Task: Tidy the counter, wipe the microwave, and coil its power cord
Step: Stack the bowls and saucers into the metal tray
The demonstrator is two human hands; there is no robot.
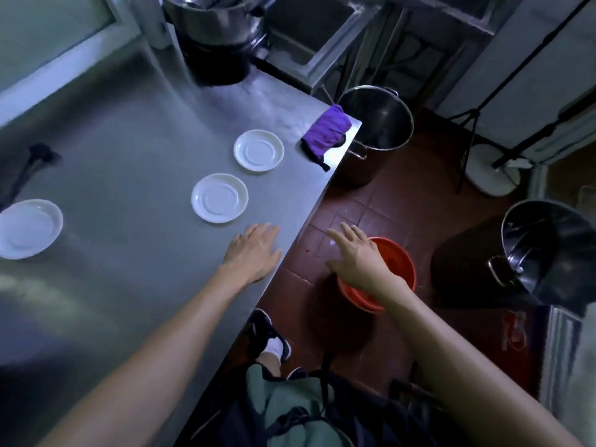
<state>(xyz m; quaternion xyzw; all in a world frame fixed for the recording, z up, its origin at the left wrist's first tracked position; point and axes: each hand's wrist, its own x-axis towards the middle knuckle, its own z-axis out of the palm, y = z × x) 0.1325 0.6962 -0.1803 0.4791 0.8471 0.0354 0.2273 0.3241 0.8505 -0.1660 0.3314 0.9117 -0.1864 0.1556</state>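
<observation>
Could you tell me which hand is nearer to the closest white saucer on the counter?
Left. The left hand lies open on the counter just below the saucer; the right hand hangs off the counter edge, above the orange bucket.

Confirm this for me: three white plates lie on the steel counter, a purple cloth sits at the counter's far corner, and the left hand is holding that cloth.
Not quite. The head view shows the left hand lying open and flat on the counter near its edge, holding nothing. The purple cloth lies apart at the far corner. The three white plates are as you say.
</observation>
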